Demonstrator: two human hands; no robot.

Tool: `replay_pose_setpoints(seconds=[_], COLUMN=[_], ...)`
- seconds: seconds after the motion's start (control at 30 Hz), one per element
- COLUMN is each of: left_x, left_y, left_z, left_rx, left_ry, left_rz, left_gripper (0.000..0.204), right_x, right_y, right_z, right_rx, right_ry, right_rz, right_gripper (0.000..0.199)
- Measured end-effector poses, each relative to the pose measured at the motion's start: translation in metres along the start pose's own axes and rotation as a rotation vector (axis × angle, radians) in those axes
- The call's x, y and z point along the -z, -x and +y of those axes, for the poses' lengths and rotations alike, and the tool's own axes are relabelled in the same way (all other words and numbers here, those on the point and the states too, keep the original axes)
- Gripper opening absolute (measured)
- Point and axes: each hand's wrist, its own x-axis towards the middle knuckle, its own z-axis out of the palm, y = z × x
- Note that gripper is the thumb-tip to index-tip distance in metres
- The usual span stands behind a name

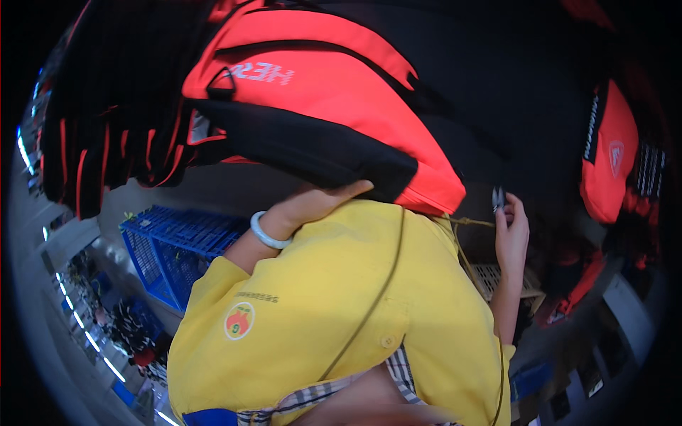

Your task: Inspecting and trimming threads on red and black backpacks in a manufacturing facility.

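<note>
Got snips [499, 198] pinched in R grip [513, 231] nr cord [472, 222]; L grip [318, 204] up against black edge of bag [327, 106], can't tell how open tbh.

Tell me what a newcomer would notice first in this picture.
The bright red-and-black bag likely grabs the eye first, spread across the upper middle, beyond the yellow top. Next come the small pointed tool, apparently snips, in the right grip at centre right, and the pale bangle left of the middle, on the left wrist.
</note>
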Motion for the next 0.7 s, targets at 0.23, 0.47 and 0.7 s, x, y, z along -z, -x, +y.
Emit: replay_pose_setpoints(seconds=[0.23,0.47,0.7], left_x=[-0.017,0.004,0.071], left_y=[-0.026,-0.019,0.016], left_z=[-0.02,-0.016,0.044], left_rx=[0.129,-0.004,-0.336], left_ry=[-0.124,-0.465,0.036], left_rz=[-0.077,-0.308,0.705], left_gripper=[0.05,0.034,0.022], right_x=[-0.031,-0.094,-0.1], right_y=[-0.004,-0.034,-0.051], right_z=[-0.106,-0.143,-0.091], right_rx=[0.649,0.878,0.916], right_ry=[-0.481,-0.058,-0.229], right_rz=[0.076,-0.129,-0.028], right_gripper=[0.038,0.067,0.06])
